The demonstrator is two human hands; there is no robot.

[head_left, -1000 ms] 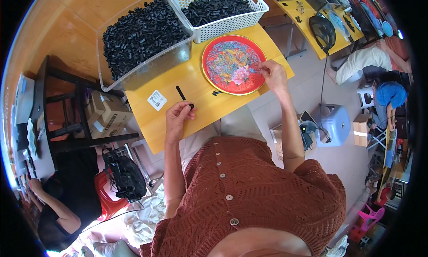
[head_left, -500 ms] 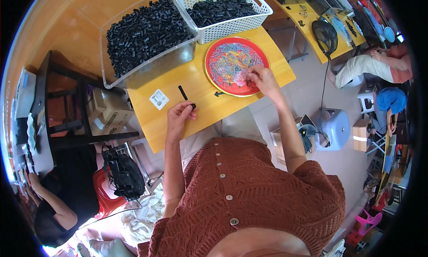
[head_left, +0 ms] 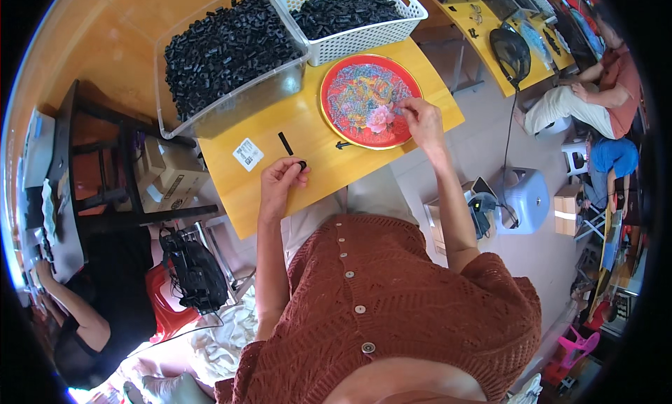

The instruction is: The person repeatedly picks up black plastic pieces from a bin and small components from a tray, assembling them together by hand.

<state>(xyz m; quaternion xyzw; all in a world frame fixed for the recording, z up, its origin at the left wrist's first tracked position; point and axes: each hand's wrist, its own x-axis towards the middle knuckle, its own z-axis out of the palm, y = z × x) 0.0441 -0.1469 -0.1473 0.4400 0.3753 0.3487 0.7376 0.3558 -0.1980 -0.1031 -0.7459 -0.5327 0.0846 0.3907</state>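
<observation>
My left hand (head_left: 281,183) is closed on a small black part (head_left: 302,165) above the near edge of the yellow table (head_left: 262,211). Just beyond it lies a short black strip (head_left: 285,143), with a white printed label (head_left: 248,154) to its left. Over the right side of a round red tray (head_left: 413,89) with a gold rim, my right hand (head_left: 424,124) holds its fingertips pinched together. Whatever is between them is too small to make out. Many tiny silvery pieces (head_left: 350,89) are spread over the tray's flower pattern. A small dark piece (head_left: 342,145) lies beside the tray's near rim.
A clear plastic bin (head_left: 238,99) and a white perforated basket (head_left: 364,40), both heaped with black parts, stand at the back. Right of the table is a blue-grey stool (head_left: 526,202). People sit at the right and at the lower left.
My right hand has drawn back slightly to the right, from over the pink flower toward the tray's edge, still pinched. My left hand has hardly moved.
</observation>
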